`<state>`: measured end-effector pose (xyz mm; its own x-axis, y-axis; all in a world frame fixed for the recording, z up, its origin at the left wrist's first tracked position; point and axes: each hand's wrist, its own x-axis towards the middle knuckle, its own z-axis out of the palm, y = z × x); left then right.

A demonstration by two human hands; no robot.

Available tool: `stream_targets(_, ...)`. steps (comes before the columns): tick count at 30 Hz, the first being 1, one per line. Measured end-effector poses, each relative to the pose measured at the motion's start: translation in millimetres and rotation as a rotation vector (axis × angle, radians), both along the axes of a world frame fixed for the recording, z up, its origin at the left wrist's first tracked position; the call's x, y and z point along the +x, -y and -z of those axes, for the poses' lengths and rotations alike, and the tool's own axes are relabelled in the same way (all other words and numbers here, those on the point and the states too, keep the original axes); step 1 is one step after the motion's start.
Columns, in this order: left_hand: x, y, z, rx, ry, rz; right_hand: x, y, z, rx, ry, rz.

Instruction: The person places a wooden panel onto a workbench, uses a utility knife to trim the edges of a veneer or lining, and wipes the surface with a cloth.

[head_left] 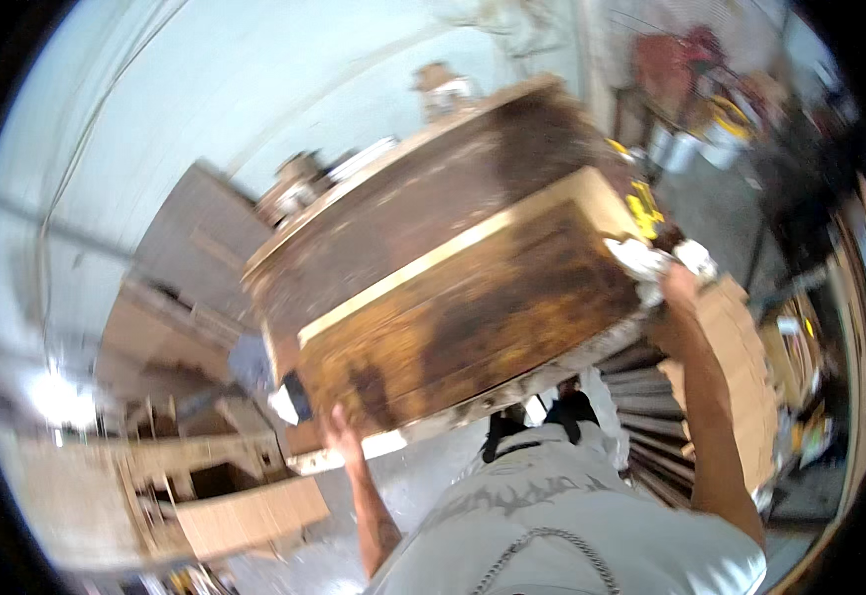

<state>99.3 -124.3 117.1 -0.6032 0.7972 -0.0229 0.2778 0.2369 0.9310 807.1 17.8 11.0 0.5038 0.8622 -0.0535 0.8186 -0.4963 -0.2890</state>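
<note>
A wooden panel (pixel 502 307), stained in blotchy brown with a pale strip along its far and right edges, lies on a worn workbench before me. My left hand (pixel 342 436) is at the panel's near left corner, its fingers blurred but seemingly stretched out, with nothing visible in them. At the right end, my right hand (pixel 679 283) is closed around a crumpled white cloth (pixel 636 258), part of which hangs over the panel's corner. Whether the cloth presses on the wood cannot be made out.
Behind the panel rises the bench's dark brown backboard (pixel 433 188), with blurred cans and boxes along its top. Stacked boards (pixel 651 407) and a brown sheet (pixel 726 377) stand at my right. A wooden cabinet frame (pixel 195 476) is at the lower left. Yellow-rimmed buckets (pixel 726 139) stand far right.
</note>
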Motion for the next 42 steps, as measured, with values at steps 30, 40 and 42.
stream_targets(30, 264, 51, 71, 0.068, -0.461, 1.578, 70, 628, 30, 0.426, -0.076, 1.42)
stream_targets(40, 547, 208, 45, 0.078, -0.271, 2.207, 76, 618, 19, 0.594, -1.043, 1.377)
stream_targets(42, 570, 245, 66, 0.144, -0.298, 2.439, 93, 650, 17, 0.664, -1.089, 1.384)
